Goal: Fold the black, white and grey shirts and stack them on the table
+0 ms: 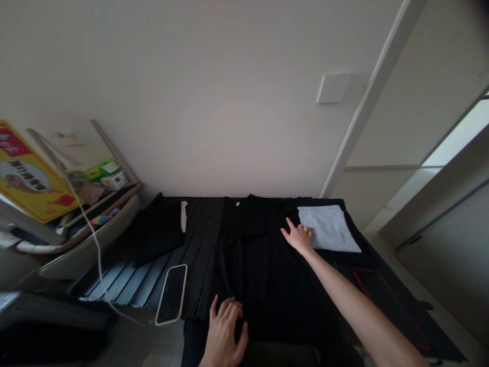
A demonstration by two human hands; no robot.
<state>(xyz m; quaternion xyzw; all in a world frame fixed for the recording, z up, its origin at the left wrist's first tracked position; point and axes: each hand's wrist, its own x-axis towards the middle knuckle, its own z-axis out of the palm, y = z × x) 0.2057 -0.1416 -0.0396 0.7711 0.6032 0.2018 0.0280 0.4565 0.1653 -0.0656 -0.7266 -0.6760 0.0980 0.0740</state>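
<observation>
A black garment (267, 270), seemingly a shirt with a small white label at its top edge, lies spread over the dark slatted table. One part of it, sleeve-like, is folded across the upper middle. My left hand (225, 329) rests on its lower left edge, fingers a little bent and thumb apart. Toward the upper right, my right hand (298, 237) touches the cloth with index finger and thumb spread. Just beside that hand is a folded light grey cloth (329, 229) on top of dark fabric.
A folded black cloth (159, 229) with a white strip lies at the table's left. Nearer me is a phone (171, 295) with a pale rim. A white cable (98, 250) hangs at left by a yellow box (34, 178). A red-edged dark object (393, 306) lies right.
</observation>
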